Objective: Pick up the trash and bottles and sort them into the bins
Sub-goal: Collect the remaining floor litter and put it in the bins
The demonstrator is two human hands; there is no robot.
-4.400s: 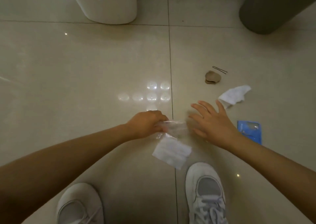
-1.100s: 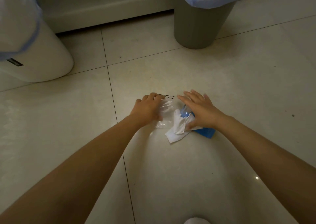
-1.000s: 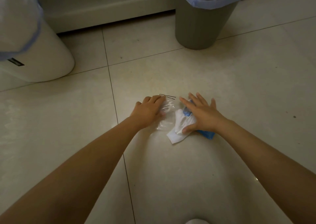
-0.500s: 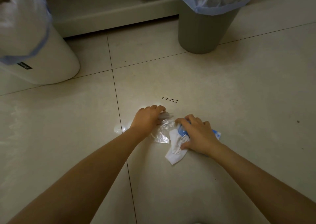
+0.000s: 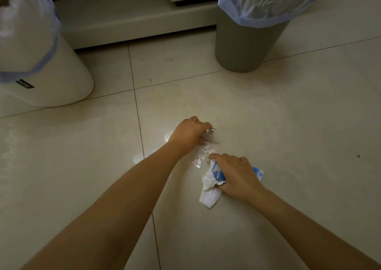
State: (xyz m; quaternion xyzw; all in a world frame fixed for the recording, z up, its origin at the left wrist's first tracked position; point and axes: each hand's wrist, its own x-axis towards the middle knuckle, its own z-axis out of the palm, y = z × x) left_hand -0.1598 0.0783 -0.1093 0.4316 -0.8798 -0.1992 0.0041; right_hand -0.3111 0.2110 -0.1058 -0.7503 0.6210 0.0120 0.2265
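Note:
My left hand point(image 5: 188, 132) is down on the floor tiles with its fingers closed over a thin black hairpin point(image 5: 212, 130), whose tip sticks out past the fingers. A crumpled clear plastic wrapper point(image 5: 199, 158) hangs from under that hand. My right hand point(image 5: 237, 176) grips a white tissue point(image 5: 209, 191) bunched together with a blue packet point(image 5: 258, 171). A white bin point(image 5: 51, 78) with a clear liner stands at the far left. A grey bin point(image 5: 247, 43) with a blue-edged liner stands at the far right.
A low pale step or plinth point(image 5: 134, 20) runs behind both bins. Glossy beige floor tiles point(image 5: 288, 125) stretch out on every side of my hands, with a few dark specks on them.
My left hand has reached forward onto the hairpin, which lay alone on the floor half a second ago. My right hand has closed tighter on the tissue and blue packet.

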